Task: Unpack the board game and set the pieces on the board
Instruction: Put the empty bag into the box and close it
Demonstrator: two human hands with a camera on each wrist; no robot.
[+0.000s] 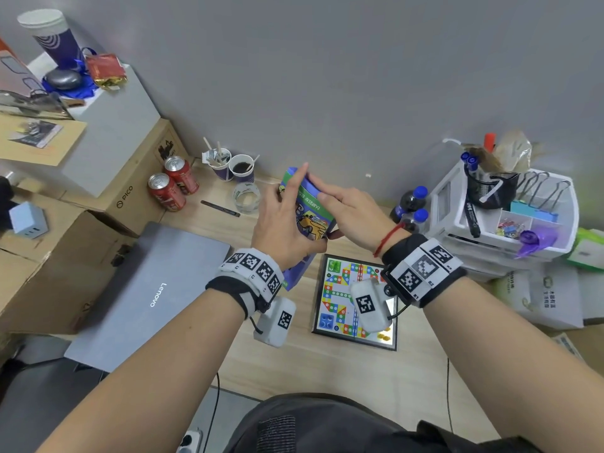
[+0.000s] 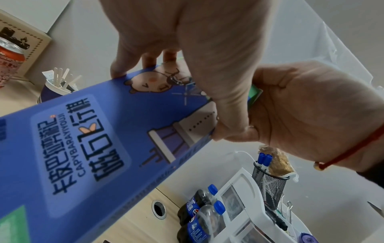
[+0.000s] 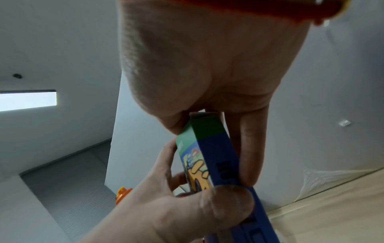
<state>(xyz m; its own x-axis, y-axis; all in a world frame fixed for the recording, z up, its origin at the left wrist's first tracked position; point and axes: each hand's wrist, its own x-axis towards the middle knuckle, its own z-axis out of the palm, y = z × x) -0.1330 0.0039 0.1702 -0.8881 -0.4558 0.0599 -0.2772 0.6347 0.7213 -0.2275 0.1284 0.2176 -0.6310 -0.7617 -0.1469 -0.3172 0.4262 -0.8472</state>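
Both hands hold the blue game box (image 1: 307,220) upright above the desk, just beyond the game board (image 1: 340,295): the left hand (image 1: 287,223) grips its near edge, the right hand (image 1: 353,210) pinches the top end. Judging by this, the left should steady the box while the right works the top, keeping it over the board so loose pieces drop there.

"Lenovo" on the laptop (image 1: 147,295), "PICO" on a carton (image 1: 125,196), "CAPYBARAYIYOUJI" on the game box (image 2: 83,148).

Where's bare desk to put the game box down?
Both hands hold the game box up. Free wood: between the laptop and the game board, and the near strip in front of the board. Crowded: back edge with cans and cups; right side with bottles and organizer.
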